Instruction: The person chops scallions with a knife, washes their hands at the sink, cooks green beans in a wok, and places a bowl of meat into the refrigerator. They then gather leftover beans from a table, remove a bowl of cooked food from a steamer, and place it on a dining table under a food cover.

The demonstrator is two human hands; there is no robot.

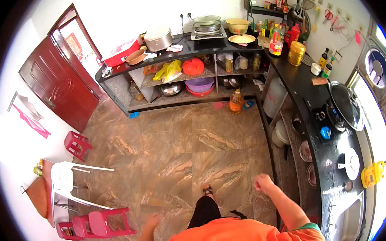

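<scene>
My right hand (264,184) hangs over the tiled floor (170,141), beside the shelves under the right-hand counter. Its fingers are curled in, and nothing shows in them. Low in the view, my left hand (154,220) is over the floor to the left of my body. Its fingers are too blurred to make out. Neither hand touches anything that I can see. The closest things to my right hand are the bowls (311,175) on the lower shelf. Pink plastic stools (109,224) stand left of my left hand.
A black counter (287,75) curves along the back and right, with a wok (340,95) on the stove and a sink (346,226). An oil bottle (236,103) stands on the floor by the shelves. A brown door (57,80) and white chair (62,177) are at left.
</scene>
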